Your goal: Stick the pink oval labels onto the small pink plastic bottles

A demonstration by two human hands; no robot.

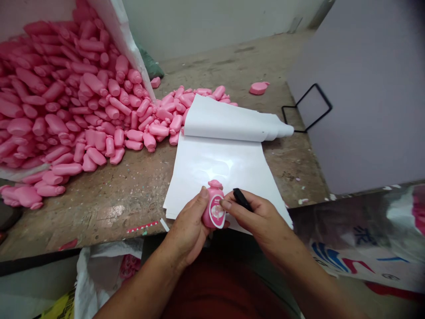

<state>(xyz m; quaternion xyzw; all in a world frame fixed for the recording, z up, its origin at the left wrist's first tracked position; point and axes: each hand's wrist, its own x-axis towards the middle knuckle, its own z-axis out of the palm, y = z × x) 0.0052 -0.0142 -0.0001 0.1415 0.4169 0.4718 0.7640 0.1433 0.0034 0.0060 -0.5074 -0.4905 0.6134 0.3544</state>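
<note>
My left hand [193, 223] is wrapped round a small pink bottle [208, 215], held upright with its cap end away from me. An oval label [217, 212] with a white border covers its front. My right hand [249, 212] has a black tool [242, 200], like a pen or knife, tucked in its fingers, while thumb and forefinger touch the label's right edge. Beneath both hands lies a stack of white sheets [229, 153], the top ones folded back into a loose roll [229, 122]. Glossy oval shapes show on the flat sheet.
Many pink bottles [96, 82] spill from a white container [128, 40] at the left onto the worktable [133, 177]. One bottle [259, 87] lies alone at the back. A grey panel [365, 88] with a black wire bracket [318, 119] stands right. Sacks [86, 283] hang below the front edge.
</note>
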